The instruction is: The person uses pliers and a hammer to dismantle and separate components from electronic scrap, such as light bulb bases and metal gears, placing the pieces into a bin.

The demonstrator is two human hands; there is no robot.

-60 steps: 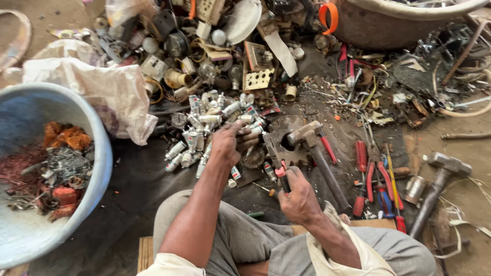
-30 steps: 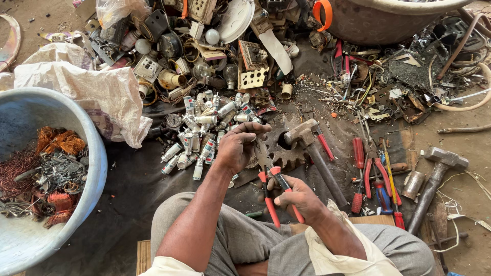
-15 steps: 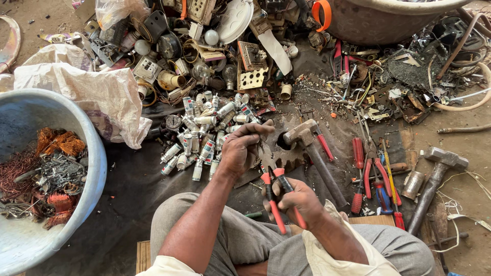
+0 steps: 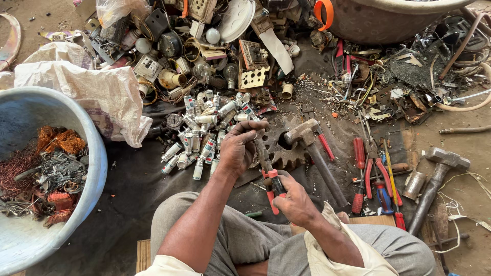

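On the dark floor [image 4: 128, 189] in front of the seated person, both hands work close together over a toothed gear [image 4: 286, 153]. Right hand [image 4: 294, 202] is closed around the red handles of a pair of pliers [image 4: 271, 179], whose nose points up toward the left hand [image 4: 240, 148]. Left hand is curled with its fingertips [image 4: 255, 125] pinched together at the plier tip; whatever small piece it grips is too hidden to make out. Just behind and left of that hand lies a heap of small cylinders [image 4: 204, 135], some touching the fingers' edge. Right of the gear a hammer [image 4: 317, 153] rests with its head near the gear and its handle running down toward the person's knee. Farther right lie red-handled tools [image 4: 371, 174] side by side, and beyond them a heavier mallet [image 4: 437, 176]. At the left edge stands a blue tub [image 4: 97, 168] holding copper wire and grey scrap, with a white sack [image 4: 87, 87] beside its rim. Along the top spreads a pile of mixed electrical scrap [image 4: 215, 41], and a large brown basin [image 4: 388, 20] sits at the upper right.
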